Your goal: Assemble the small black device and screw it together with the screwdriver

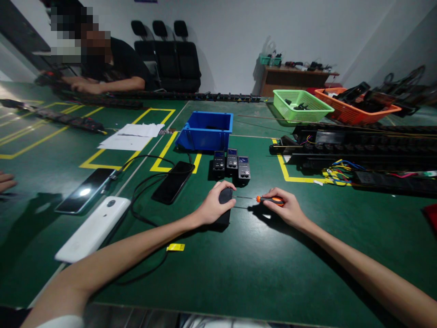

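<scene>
My left hand [213, 205] is wrapped over a small black module [224, 214] that rests on the green table [259, 269]. My right hand [286, 207] pinches an orange-handled screwdriver [269, 199]; its thin shaft points left and its tip reaches the module's right side. Just behind the module stand three similar black modules [232, 166] with small blue screens, in a row.
A blue bin [206, 130] sits behind the modules. Two phones [173, 181] and a white power bank [93, 229] with cables lie at the left. Green [302, 105] and orange [355, 107] baskets and long black power strips [358, 143] are at the right. A person sits at the far left.
</scene>
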{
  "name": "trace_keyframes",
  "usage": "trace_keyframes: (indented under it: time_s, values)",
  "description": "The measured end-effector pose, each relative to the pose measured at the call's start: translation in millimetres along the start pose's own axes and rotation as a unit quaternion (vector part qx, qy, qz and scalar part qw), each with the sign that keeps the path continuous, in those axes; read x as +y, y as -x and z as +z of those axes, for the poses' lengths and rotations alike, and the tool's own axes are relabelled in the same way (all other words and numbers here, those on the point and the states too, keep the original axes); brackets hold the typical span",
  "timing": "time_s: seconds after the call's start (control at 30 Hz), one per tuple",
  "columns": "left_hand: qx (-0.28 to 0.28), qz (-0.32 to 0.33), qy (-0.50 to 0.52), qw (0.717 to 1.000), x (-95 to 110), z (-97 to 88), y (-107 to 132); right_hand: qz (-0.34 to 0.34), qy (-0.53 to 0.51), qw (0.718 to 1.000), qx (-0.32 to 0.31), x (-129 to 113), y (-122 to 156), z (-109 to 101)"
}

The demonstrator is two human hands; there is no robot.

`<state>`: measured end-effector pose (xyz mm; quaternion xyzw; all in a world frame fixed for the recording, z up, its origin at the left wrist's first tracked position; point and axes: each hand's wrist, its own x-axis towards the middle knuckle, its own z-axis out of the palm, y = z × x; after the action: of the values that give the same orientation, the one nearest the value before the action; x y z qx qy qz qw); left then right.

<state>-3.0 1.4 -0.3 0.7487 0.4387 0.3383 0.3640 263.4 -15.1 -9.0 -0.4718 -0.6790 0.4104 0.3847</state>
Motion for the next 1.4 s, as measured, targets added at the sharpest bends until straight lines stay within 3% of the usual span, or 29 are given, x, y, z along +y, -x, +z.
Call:
trace_keyframes:
  time_s: [0.4,0.93,1.4]
  values:
    - [-0.005,0.006,0.002,1.000,-0.4,0.2,1.3,0.035,-0.135,0.990,-0.015,5.4,-1.2,-3.7]
    - [-0.001,0.007,-0.001,1.000,-1.9,1.0,0.5,0.051,-0.065,0.996,-0.044,0.6,-0.6,0.2]
    - [0.001,0.003,0.004,1.000,-2.0,0.5,1.0,-0.011,0.003,1.000,-0.019,4.5,0.7,-1.9]
